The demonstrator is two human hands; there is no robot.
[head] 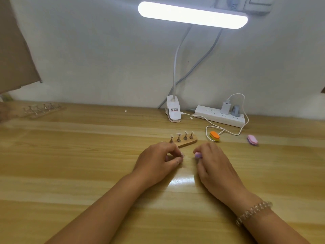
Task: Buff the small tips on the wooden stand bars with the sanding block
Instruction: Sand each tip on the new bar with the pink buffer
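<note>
The left hand [158, 160] curled by the bar [188, 143], grip unclear, likely steadying it, while the right hand [213, 162] pinched the sanding block [198, 154] near 4 tips [179, 134].

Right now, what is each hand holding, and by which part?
The right hand grips a pink-purple sanding block, only its end showing past the fingertips. The left hand is curled; whether it holds anything cannot be told.

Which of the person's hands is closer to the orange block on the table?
Right. The right hand, gripping a pink sanding block, sits just this side of the orange block; the left hand is farther, off to its left by the wooden stand bar.
</note>
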